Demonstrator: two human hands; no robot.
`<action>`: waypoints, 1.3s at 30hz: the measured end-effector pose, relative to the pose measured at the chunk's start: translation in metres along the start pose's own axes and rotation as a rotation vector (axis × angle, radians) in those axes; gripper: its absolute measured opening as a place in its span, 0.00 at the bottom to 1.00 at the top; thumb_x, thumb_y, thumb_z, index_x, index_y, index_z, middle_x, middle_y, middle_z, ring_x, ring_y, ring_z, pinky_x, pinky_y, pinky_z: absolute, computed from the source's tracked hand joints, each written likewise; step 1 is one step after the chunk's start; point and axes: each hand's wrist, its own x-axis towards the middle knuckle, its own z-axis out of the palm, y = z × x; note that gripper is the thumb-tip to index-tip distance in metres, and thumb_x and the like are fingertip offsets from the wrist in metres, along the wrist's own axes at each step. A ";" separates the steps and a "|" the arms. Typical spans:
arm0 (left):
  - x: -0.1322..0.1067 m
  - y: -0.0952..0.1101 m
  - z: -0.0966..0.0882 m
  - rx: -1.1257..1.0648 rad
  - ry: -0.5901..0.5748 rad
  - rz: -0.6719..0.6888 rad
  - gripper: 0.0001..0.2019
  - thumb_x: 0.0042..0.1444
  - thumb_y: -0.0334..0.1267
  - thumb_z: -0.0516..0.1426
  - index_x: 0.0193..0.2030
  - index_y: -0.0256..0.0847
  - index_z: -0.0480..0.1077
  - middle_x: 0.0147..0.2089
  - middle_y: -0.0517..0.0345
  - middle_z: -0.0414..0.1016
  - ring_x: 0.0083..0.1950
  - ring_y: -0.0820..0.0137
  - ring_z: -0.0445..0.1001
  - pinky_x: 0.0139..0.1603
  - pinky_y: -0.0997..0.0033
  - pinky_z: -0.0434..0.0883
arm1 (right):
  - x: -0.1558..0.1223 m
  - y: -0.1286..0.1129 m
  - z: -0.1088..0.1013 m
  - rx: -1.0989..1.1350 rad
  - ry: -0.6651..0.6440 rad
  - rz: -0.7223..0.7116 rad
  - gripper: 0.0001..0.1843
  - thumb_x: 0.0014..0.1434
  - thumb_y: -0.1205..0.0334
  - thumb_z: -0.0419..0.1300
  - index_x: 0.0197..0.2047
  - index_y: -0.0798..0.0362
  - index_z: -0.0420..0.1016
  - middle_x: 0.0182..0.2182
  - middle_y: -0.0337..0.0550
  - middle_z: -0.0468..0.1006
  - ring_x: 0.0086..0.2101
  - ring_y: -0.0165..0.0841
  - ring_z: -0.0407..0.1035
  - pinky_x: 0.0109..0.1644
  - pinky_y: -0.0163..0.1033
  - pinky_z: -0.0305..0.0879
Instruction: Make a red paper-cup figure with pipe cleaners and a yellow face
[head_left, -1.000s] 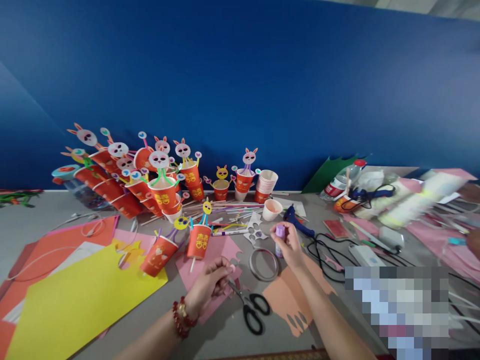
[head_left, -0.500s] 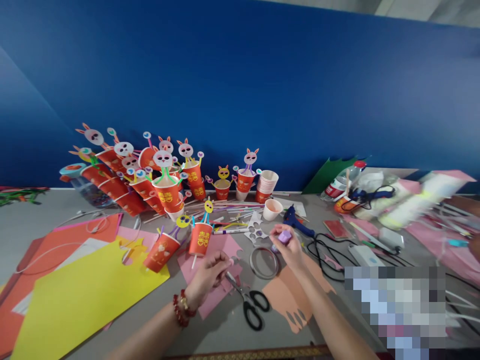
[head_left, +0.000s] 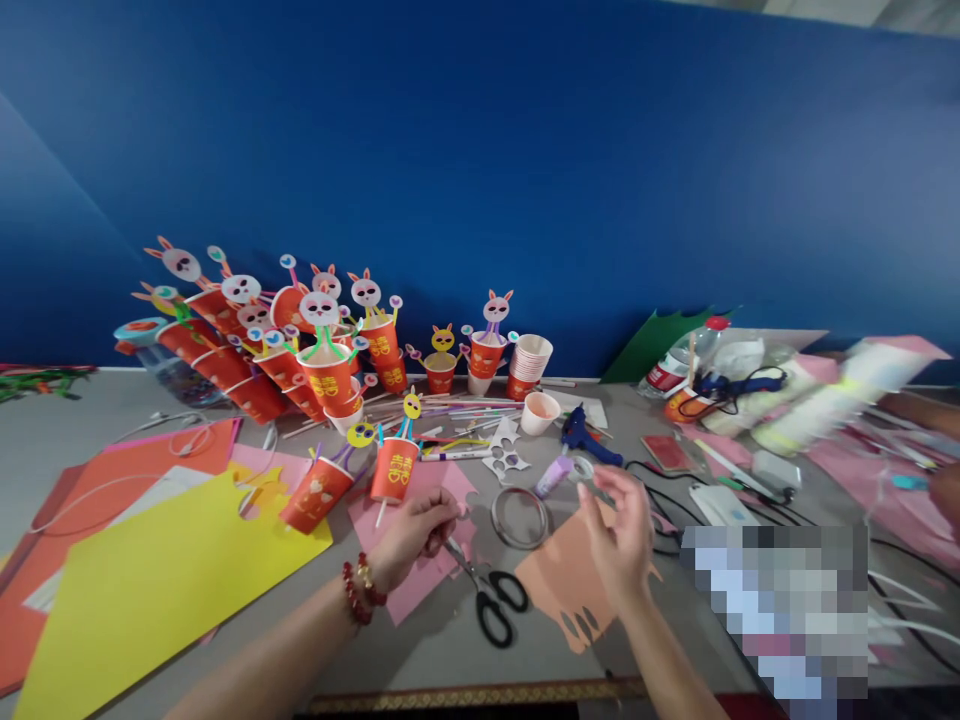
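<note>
My left hand (head_left: 427,528) is closed in a pinch above the pink paper (head_left: 409,590); what its fingertips hold, if anything, is hidden. Just to its right lie black-handled scissors (head_left: 487,590). My right hand (head_left: 622,525) hovers over the orange paper (head_left: 559,585) with thumb and fingers apart and nothing in it. A purple glue stick (head_left: 553,478) rests on the table to the left of those fingers, beside a small tape roll (head_left: 581,468) and a larger tape ring (head_left: 519,518). Two red cups with yellow paper faces, one upright (head_left: 395,470) and one tilted (head_left: 319,495), are near my left hand.
Many red cups with rabbit faces (head_left: 330,385) crowd the back left. Yellow sheets (head_left: 165,590) cover the left. A blue glue gun (head_left: 589,440), black cables (head_left: 664,490) and a bottle (head_left: 671,370) lie to the right. Another person's hand (head_left: 945,500) shows at the right edge.
My right hand has let go of the purple glue stick and drawn back to the right, its fingers opening. My left hand stays pinched; the pink bit seen at its fingertips no longer shows.
</note>
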 end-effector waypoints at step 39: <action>-0.010 0.021 0.002 0.071 0.072 0.345 0.11 0.58 0.45 0.58 0.32 0.38 0.69 0.23 0.66 0.63 0.20 0.79 0.54 0.23 0.76 0.52 | 0.021 -0.089 0.039 0.134 -0.752 -0.274 0.13 0.63 0.71 0.56 0.48 0.48 0.74 0.41 0.45 0.79 0.41 0.38 0.74 0.43 0.40 0.71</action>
